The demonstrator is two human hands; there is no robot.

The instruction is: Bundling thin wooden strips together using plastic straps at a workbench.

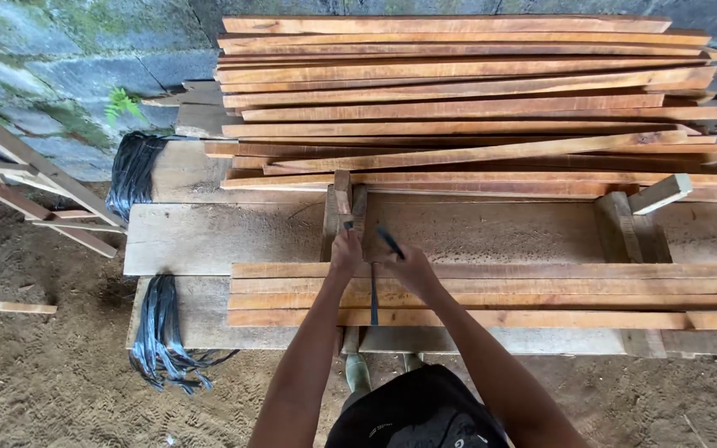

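My left hand [346, 250] and right hand [411, 270] meet over a row of long wooden slats [541, 294] laid side by side on a plank bench [209, 236]. A thin dark pencil [390, 241] is held in my right hand, tip pointing up and left. My left hand is closed around a small dark piece [348, 224] that pokes out above its fingers; what it is stays unclear. A narrow dark strip [373, 303] lies straight across the slats just below both hands. Beyond my left hand stands a short wooden block [343, 193].
A tall stack of long slats [466, 99] fills the bench's far side. Bundles of black strapping hang at the bench's left end [134, 170] and near its front corner [163, 332]. A wooden frame [35, 187] leans at left over a dirt floor [51, 373]. A stone wall [60, 66] stands behind.
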